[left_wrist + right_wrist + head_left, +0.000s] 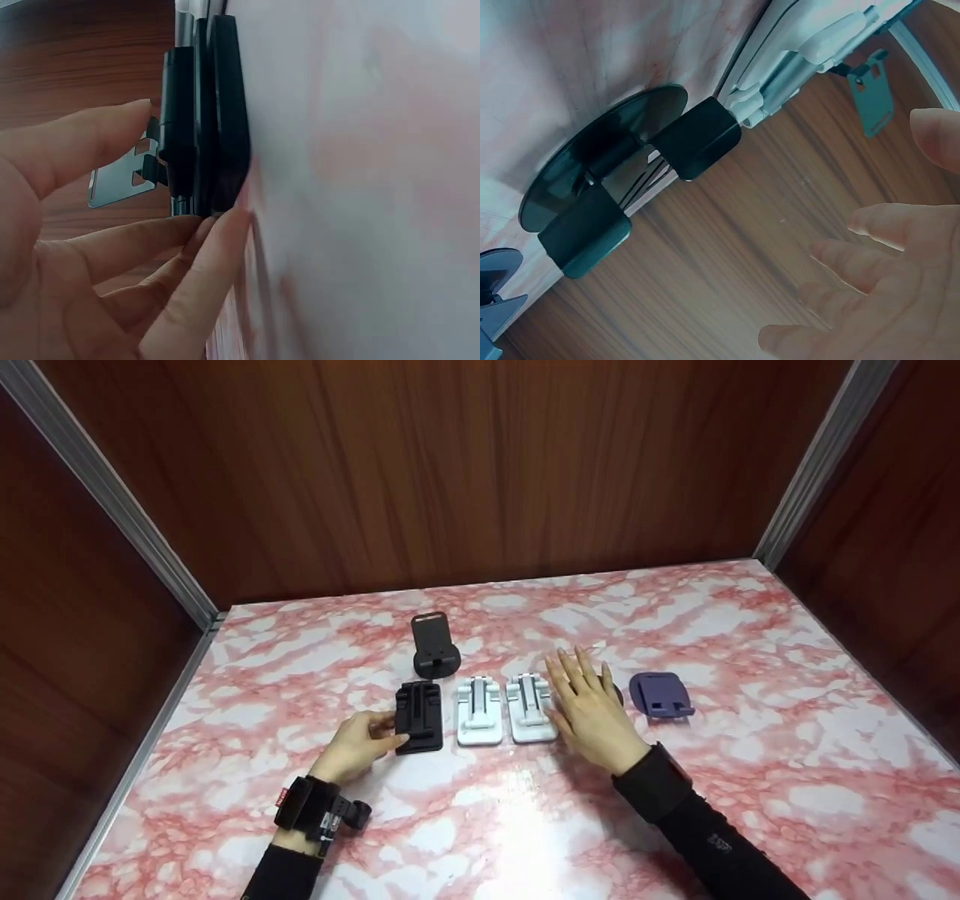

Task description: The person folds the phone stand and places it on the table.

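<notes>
My left hand (356, 748) holds a folded black phone stand (420, 718) by its left side, thumb over the lower corner. In the left wrist view the fingertips (238, 219) meet the edge of this stand, close to the tabletop. Two white folded phone stands (479, 729) lie side by side to its right. My right hand (596, 724), fingers straight and spread, hovers beside the right-hand white stand. Beneath it, mostly hidden in the head view, is a black stand with a round base (566, 191).
Behind the row stands an upright black phone stand (431, 636) on a round base. A purple phone stand (664, 695) lies at the right. The red-and-white marbled table (787, 697) is bounded by brown wood panels (480, 472).
</notes>
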{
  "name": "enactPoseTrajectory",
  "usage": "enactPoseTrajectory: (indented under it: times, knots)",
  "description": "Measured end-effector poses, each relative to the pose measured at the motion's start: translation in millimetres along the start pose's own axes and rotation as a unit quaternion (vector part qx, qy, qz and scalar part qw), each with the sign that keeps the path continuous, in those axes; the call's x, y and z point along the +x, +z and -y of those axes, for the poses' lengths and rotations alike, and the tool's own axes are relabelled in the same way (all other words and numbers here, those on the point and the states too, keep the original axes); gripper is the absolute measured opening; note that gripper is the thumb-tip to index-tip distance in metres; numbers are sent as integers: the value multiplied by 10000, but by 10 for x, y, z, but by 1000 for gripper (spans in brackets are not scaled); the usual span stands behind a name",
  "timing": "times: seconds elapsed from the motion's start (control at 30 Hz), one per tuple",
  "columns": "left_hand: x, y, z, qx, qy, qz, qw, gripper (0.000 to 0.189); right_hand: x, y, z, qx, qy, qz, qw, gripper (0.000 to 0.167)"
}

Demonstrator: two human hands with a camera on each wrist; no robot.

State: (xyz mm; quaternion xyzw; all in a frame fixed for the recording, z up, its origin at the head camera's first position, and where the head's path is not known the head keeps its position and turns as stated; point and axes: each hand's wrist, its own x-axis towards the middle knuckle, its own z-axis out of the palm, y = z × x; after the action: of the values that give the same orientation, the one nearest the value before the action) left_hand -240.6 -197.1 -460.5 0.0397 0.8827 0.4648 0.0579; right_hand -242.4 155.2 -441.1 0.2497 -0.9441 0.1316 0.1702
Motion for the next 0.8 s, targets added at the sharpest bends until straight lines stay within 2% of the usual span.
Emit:
enactPoseTrajectory:
  times: [0.1,0.23,0.5,0.6,0.73,0.8]
  knots:
    - [-8,-14,-10,150,26,7,9999,48,-5,0,-4,-2,8,31,10000,68]
    - [-24,-38,-34,547,132,-223,9982,53,-8,6,-8,17,16,34,10000,68]
    - [-76,-39,-111,1386,418,-690,9871,64,-13,42,-20,-77,83,139,9998,67]
    - [-82,-20,-137,1710,779,-1022,9769,65,-12,44,-19,-104,73,124,9998,67]
    - [-54,24,-193,2136,1384,-1583,9540,64,-4,32,-9,-63,62,114,9999,66]
    - [-36,54,-239,2306,1566,-1807,9432,65,1,26,-3,-49,64,122,9999,66]
